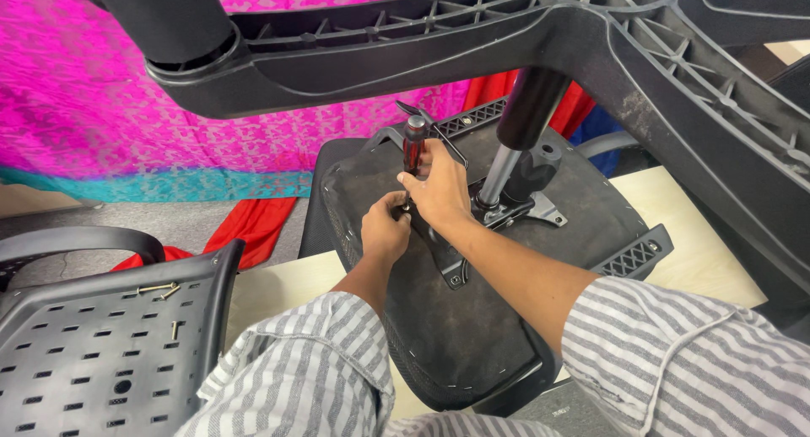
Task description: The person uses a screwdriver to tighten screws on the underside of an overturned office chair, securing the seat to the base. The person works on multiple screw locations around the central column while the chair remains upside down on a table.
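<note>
striped sleeves (675, 361); r hand (439, 188) grips screwdriver (413, 146), l hand (384, 230) prob. closed, seat underside (472, 319), pale table (270, 289).

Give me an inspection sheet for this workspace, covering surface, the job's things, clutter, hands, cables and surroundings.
Surface: pale wooden table carrying an upturned chair seat.
Job's things: red-handled screwdriver upright at the metal seat plate; gas column and star base overhead.
Clutter: loose screws on a perforated black chair back.
Hands: right hand in a grip on the screwdriver; left hand at its tip.
Cables: nothing seen.
Surroundings: pink cloth, red cloth, grey floor.
</note>
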